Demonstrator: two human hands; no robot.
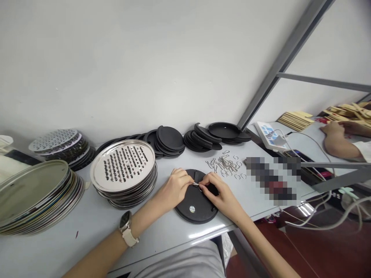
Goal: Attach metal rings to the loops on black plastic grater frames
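Observation:
Over a round black disc (195, 210), which lies flat on the grey table and bears a small round sticker (192, 209), both hands meet. My left hand (178, 187), with a watch on its wrist, pinches a small silver metal clip (196, 184). Thumb and fingers of my right hand (218, 195) are closed on a metal ring (199, 188) against the clip; whether the two are linked is too small to tell. Just beyond the disc lies a loose pile of metal clips and rings (227, 164).
Left of my hands stand a stack of round metal grater plates (124, 166) and a stack of large round plates (31, 189). Black round discs (171, 139) line the wall. A power strip (269, 135) and a metal frame post (278, 73) are at right, near another person's hands (333, 133).

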